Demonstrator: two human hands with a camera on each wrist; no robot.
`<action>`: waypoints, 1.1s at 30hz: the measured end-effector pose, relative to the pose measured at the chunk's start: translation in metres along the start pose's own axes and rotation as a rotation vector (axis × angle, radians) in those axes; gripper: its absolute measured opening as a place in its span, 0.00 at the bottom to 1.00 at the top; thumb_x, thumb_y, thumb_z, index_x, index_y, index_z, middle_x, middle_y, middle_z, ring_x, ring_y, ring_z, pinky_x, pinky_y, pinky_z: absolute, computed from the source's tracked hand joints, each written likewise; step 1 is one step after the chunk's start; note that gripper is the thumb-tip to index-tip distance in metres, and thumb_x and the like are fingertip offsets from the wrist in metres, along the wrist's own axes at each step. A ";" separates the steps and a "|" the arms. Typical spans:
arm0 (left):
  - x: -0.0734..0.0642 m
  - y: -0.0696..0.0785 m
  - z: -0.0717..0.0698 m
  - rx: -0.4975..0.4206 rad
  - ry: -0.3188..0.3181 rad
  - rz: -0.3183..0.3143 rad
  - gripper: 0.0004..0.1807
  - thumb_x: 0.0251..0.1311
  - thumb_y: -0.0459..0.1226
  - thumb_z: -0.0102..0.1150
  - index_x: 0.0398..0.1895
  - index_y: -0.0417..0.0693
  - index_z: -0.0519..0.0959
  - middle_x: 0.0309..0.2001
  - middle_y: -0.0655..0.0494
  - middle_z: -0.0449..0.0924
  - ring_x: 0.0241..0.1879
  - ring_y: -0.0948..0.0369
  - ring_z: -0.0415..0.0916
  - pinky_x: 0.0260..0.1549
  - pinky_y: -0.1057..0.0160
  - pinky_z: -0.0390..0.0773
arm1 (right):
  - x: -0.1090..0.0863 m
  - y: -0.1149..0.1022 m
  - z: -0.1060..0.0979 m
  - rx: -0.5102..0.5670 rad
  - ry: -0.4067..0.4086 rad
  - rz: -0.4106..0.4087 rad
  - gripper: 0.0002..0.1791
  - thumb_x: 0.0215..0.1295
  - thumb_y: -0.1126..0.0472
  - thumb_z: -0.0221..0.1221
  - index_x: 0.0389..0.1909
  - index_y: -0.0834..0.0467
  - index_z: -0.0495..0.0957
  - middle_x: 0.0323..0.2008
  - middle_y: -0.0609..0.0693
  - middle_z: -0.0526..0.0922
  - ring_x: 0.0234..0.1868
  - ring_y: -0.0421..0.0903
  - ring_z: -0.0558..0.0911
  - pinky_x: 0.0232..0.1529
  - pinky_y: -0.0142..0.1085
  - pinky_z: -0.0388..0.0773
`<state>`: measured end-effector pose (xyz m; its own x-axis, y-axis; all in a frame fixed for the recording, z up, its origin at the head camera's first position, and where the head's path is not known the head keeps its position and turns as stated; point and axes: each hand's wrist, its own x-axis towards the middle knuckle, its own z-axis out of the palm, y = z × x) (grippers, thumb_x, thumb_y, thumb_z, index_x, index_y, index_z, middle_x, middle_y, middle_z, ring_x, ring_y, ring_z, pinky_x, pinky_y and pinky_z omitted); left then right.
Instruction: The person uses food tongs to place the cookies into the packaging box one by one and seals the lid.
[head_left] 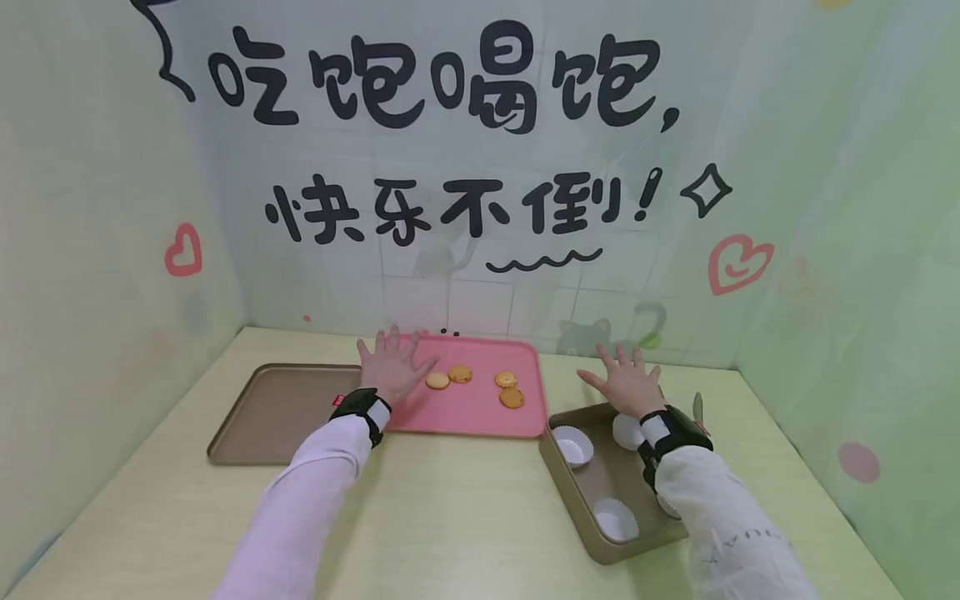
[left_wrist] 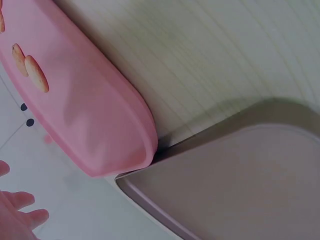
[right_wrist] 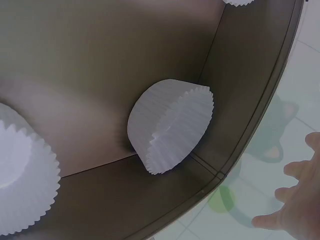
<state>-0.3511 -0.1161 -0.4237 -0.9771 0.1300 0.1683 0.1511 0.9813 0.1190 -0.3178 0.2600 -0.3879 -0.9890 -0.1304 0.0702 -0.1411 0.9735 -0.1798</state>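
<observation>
My left hand (head_left: 392, 367), fingers spread straight, hovers over the left end of a pink tray (head_left: 465, 421) and holds nothing. Several cookies (head_left: 461, 374) lie on that tray in two small groups. My right hand (head_left: 628, 382), also spread and holding nothing, is above the far edge of a deep brown baking pan (head_left: 562, 479). White paper baking cups (head_left: 573, 446) sit in the pan, near its corners; my right forearm partly covers the one at the near right. In the right wrist view a paper cup (right_wrist: 170, 125) leans tilted in a pan corner.
A shallow brown baking tray (head_left: 277, 417) lies at the left, its end against the pink tray. Behind the pan, at the right, stands a thin upright object (head_left: 698, 408), mostly hidden by my wrist. Printed fabric walls (head_left: 465, 292) enclose the table (head_left: 442, 517) at the back and sides.
</observation>
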 end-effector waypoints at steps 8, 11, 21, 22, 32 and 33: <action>0.001 0.004 -0.002 -0.026 0.016 0.017 0.39 0.68 0.63 0.38 0.74 0.51 0.58 0.71 0.33 0.52 0.69 0.35 0.48 0.61 0.29 0.42 | -0.006 0.007 -0.003 -0.010 0.017 -0.020 0.39 0.72 0.41 0.49 0.72 0.64 0.55 0.68 0.73 0.55 0.69 0.74 0.49 0.56 0.74 0.48; 0.001 0.005 -0.001 -0.035 0.037 0.024 0.39 0.68 0.62 0.38 0.74 0.49 0.59 0.70 0.32 0.54 0.69 0.36 0.49 0.61 0.30 0.43 | -0.009 0.013 -0.005 -0.002 0.031 -0.029 0.39 0.72 0.42 0.49 0.71 0.66 0.56 0.68 0.74 0.56 0.68 0.75 0.50 0.56 0.73 0.49; -0.005 0.074 -0.001 -0.089 0.089 0.215 0.30 0.71 0.56 0.42 0.59 0.40 0.72 0.54 0.39 0.74 0.56 0.43 0.70 0.51 0.43 0.70 | -0.020 0.044 -0.008 0.066 -0.005 -0.043 0.35 0.75 0.48 0.46 0.68 0.72 0.57 0.63 0.78 0.60 0.63 0.76 0.59 0.53 0.69 0.61; -0.007 0.084 0.000 -0.098 0.075 0.240 0.29 0.72 0.56 0.42 0.57 0.40 0.72 0.54 0.39 0.74 0.57 0.43 0.69 0.51 0.43 0.70 | -0.021 0.046 -0.008 0.074 -0.020 -0.042 0.34 0.75 0.48 0.46 0.67 0.74 0.58 0.62 0.78 0.62 0.62 0.77 0.60 0.53 0.68 0.62; -0.028 0.157 0.011 -0.195 -0.088 0.451 0.27 0.72 0.56 0.40 0.45 0.40 0.75 0.41 0.48 0.75 0.41 0.55 0.75 0.36 0.59 0.78 | -0.030 0.065 -0.007 0.087 -0.122 -0.092 0.29 0.75 0.54 0.48 0.59 0.78 0.66 0.53 0.77 0.72 0.55 0.73 0.71 0.55 0.61 0.66; -0.028 0.161 0.013 -0.203 -0.098 0.458 0.27 0.72 0.56 0.41 0.41 0.41 0.75 0.37 0.50 0.74 0.37 0.57 0.74 0.32 0.61 0.77 | -0.029 0.067 -0.006 0.084 -0.129 -0.098 0.28 0.74 0.54 0.49 0.59 0.77 0.67 0.53 0.76 0.73 0.55 0.72 0.71 0.54 0.60 0.66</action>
<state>-0.3010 0.0397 -0.4217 -0.8116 0.5630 0.1560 0.5840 0.7744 0.2435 -0.2979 0.3301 -0.3956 -0.9672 -0.2518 -0.0339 -0.2347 0.9366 -0.2602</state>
